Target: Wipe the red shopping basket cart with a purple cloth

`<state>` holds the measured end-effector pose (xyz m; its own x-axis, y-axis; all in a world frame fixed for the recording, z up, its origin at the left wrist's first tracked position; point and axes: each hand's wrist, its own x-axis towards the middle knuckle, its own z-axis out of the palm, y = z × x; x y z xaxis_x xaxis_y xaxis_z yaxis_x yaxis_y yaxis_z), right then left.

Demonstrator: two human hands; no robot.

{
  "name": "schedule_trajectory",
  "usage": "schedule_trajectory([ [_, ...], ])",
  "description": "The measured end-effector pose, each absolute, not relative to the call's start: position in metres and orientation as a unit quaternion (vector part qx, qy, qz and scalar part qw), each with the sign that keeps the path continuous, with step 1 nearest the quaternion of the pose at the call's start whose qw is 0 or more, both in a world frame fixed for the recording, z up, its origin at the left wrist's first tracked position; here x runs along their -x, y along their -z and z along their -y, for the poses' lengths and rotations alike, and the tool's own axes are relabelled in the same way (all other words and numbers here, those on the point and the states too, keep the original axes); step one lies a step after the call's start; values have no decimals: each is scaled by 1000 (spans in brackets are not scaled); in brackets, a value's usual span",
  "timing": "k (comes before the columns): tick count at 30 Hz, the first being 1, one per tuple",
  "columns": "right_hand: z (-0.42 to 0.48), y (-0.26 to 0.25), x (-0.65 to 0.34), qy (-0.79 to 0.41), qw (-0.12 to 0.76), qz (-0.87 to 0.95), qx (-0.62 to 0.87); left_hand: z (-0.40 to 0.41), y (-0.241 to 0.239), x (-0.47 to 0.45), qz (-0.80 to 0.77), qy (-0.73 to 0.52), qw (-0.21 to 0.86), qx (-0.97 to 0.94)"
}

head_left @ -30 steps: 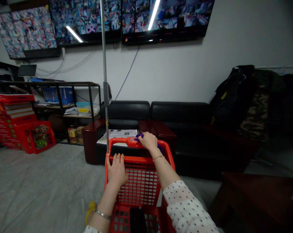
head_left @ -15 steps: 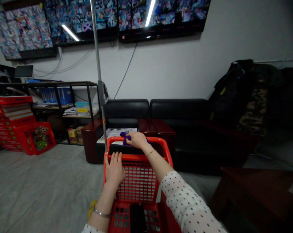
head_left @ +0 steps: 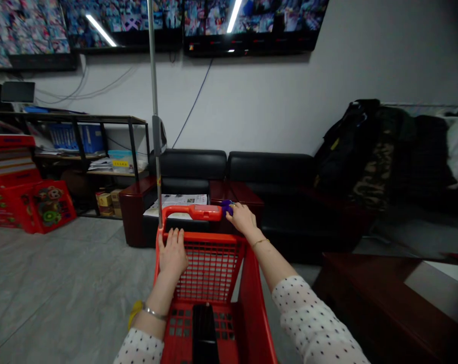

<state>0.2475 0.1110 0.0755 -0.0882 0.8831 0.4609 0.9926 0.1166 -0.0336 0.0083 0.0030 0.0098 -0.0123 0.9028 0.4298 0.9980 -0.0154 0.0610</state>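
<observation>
A red plastic shopping cart [head_left: 253, 298] stands right in front of me, with a grid back panel and a handle [head_left: 206, 213] on its far side. My right hand [head_left: 242, 217] is closed on a purple cloth [head_left: 226, 206], pressed against the right part of that handle. At the upper left of the basket my left hand [head_left: 173, 253] grips the rim bar, its fingers hooked over the top. A metal pole [head_left: 153, 81] rises from the cart's left corner beside it. On the basket floor lies a black box-like object [head_left: 205, 331].
Black sofas [head_left: 272, 169] with dark red wooden arms stand beyond the cart, newspapers [head_left: 175, 202] on one. Left are a shelf [head_left: 111, 120] and red boxes [head_left: 50, 205]. Clothes on a rack [head_left: 380, 151] and a dark wooden table [head_left: 361, 288] are right. Screens [head_left: 251, 43] hang above.
My right hand has slid the purple cloth rightward along the handle, baring its middle part. My left hand stays on the rim. The view has shifted slightly to the right.
</observation>
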Motion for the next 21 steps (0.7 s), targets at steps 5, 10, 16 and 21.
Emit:
schedule_trajectory([
  [5,-62,-41,-246,177,222,729,624,-1,-10,-9,691,181,138,687],
  [10,-24,-49,-253,147,259,707,642,0,-6,-8,684,185,144,691],
  [16,-29,-86,-272,148,321,647,675,-1,-7,-8,695,189,147,678],
  [21,-71,-67,-250,154,265,660,686,1,-11,-7,700,183,130,678],
])
